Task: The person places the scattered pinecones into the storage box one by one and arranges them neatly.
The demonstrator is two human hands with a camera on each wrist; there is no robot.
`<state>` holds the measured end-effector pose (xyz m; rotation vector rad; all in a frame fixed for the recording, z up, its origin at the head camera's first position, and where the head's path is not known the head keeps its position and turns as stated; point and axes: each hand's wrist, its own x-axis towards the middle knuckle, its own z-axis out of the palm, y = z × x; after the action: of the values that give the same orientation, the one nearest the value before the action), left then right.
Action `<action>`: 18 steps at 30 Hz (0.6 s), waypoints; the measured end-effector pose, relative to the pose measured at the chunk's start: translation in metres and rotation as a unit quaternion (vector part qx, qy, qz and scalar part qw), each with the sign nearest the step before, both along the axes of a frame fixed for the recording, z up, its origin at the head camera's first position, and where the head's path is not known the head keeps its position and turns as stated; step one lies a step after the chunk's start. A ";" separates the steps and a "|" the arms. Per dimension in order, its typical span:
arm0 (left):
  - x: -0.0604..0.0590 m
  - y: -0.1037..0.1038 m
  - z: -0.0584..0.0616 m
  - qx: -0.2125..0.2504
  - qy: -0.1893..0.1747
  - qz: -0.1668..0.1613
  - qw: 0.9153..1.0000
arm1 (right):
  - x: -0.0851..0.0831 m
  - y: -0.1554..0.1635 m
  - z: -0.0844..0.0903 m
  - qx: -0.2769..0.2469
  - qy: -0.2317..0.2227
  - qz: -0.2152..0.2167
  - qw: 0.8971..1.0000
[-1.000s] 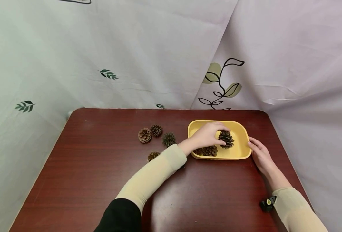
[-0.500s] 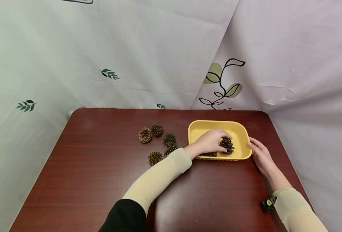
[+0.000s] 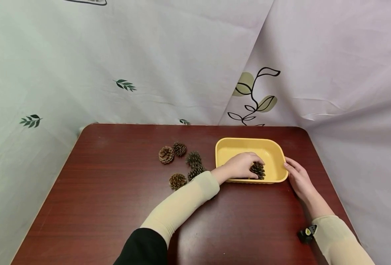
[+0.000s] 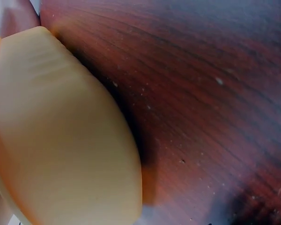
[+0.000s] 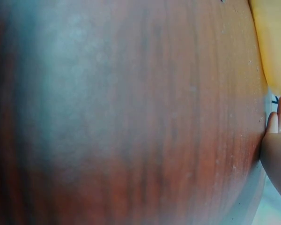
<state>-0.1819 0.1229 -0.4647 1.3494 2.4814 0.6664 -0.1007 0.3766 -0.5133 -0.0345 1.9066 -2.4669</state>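
- Left hand (image 3: 240,166) reaches into the yellow tray (image 3: 271,148), fingers curled over a dark pine cone (image 3: 258,170) at the tray's near edge.
- Right hand (image 3: 298,178), fingers relaxed and straight, rests against the tray's right rim.
- Five loose pine cones (image 3: 166,154) lie on the tabletop (image 3: 115,206), left of the tray.

Your left hand (image 3: 240,166) covers most of the pine cone (image 3: 258,170) in the yellow tray (image 3: 275,150). Both wrist views are blurred; tray and desk (image 4: 215,93) run past their edges.

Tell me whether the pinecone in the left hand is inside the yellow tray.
Inside: the pinecone sits within the yellow tray, gripped by the left hand.
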 end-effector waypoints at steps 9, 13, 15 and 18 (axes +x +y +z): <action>-0.001 -0.005 0.001 0.008 -0.007 -0.008 1.000 | 0.000 0.000 0.000 -0.003 0.003 0.003 1.000; -0.002 -0.007 0.003 0.007 -0.018 -0.015 1.000 | 0.000 0.001 0.000 -0.002 0.002 0.003 1.000; -0.002 -0.008 0.004 0.008 -0.026 -0.016 0.999 | 0.000 0.001 -0.001 0.000 0.001 0.002 1.000; -0.002 -0.008 0.006 0.010 -0.033 -0.016 0.999 | 0.000 0.001 -0.002 -0.001 -0.001 0.002 1.000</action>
<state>-0.1841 0.1148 -0.4591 1.3477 2.4025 0.7191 -0.1008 0.3781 -0.5151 -0.0355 1.9023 -2.4642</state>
